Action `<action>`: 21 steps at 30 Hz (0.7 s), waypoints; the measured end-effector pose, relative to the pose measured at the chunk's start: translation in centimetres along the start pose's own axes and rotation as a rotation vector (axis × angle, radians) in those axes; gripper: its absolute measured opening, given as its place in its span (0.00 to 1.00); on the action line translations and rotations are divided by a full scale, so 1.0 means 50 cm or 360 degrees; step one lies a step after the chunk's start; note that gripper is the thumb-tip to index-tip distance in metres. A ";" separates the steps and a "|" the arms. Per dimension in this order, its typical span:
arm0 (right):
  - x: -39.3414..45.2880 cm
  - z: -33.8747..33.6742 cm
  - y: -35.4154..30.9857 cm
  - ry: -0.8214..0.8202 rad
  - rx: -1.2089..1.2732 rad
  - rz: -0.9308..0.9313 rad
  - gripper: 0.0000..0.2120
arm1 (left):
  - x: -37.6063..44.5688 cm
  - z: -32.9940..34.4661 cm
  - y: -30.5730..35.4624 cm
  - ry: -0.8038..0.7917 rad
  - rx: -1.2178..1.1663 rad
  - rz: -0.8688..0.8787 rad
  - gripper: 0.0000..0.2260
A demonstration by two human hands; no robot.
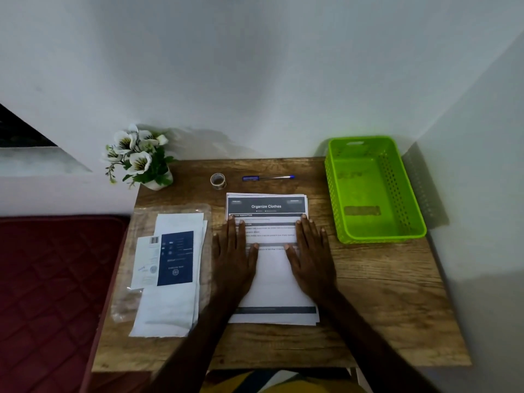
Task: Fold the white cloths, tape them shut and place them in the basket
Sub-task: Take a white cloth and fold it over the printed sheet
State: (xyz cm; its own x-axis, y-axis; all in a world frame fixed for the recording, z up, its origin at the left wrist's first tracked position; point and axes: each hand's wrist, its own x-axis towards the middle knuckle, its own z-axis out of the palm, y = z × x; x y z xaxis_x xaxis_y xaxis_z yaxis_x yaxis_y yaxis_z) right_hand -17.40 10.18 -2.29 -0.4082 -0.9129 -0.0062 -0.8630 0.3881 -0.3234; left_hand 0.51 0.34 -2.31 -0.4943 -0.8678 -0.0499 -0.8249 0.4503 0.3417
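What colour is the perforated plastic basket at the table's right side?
Bright green; the perforated plastic basket has hole-patterned walls and shows clearly in the head view.

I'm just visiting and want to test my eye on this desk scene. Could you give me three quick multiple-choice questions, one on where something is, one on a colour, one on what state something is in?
1. Where is the tape roll?
A. Inside the basket
B. On the table between the flower pot and the pen
C. On top of the white cloths

2. What colour is the basket?
A. Bright green
B. Red
C. Blue

3. What are the left hand and right hand doing?
A. Holding the pen
B. Lifting a cloth
C. Lying flat on the printed sheets

Answers:
1 B, the roll stands on the wood near the back edge.
2 A, its perforated walls are green.
3 C, both palms are down with open fingers, while the white cloths lie untouched.
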 end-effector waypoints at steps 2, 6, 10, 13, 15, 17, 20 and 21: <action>0.001 0.001 0.002 -0.0009 -0.0018 0.0008 0.33 | 0.001 0.000 0.001 0.0004 0.0001 -0.0008 0.32; 0.001 -0.001 -0.001 -0.0026 -0.0028 0.0017 0.33 | 0.001 -0.001 0.000 -0.0011 -0.0010 -0.0028 0.32; 0.001 -0.010 -0.007 -0.0053 -0.0007 0.0028 0.32 | 0.004 -0.001 -0.002 -0.0014 -0.0036 -0.0041 0.32; 0.011 -0.028 -0.012 0.0003 0.0094 0.0029 0.32 | 0.009 -0.006 0.000 -0.0023 -0.0091 -0.0067 0.33; 0.029 -0.043 -0.016 0.0101 0.0168 0.0004 0.32 | 0.009 -0.010 0.002 0.0012 -0.0122 -0.0062 0.33; 0.059 -0.060 -0.019 0.0117 0.0177 -0.0020 0.31 | 0.003 -0.012 0.006 0.0054 -0.0121 -0.0009 0.33; 0.112 -0.084 -0.023 -0.0001 0.0139 -0.0033 0.32 | -0.018 -0.013 0.018 0.0098 -0.0176 0.0064 0.32; 0.129 -0.090 -0.023 -0.0039 0.0133 -0.0034 0.33 | -0.026 -0.013 0.022 0.0108 -0.0196 0.0091 0.31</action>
State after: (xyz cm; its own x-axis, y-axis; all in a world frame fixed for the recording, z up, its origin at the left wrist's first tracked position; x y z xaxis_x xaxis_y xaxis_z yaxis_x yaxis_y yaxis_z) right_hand -20.38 4.39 2.30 -0.3818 -0.9240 -0.0212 -0.8431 0.3576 -0.4017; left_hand 0.44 1.83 -1.26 -0.5165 -0.8555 0.0351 -0.7540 0.4739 0.4548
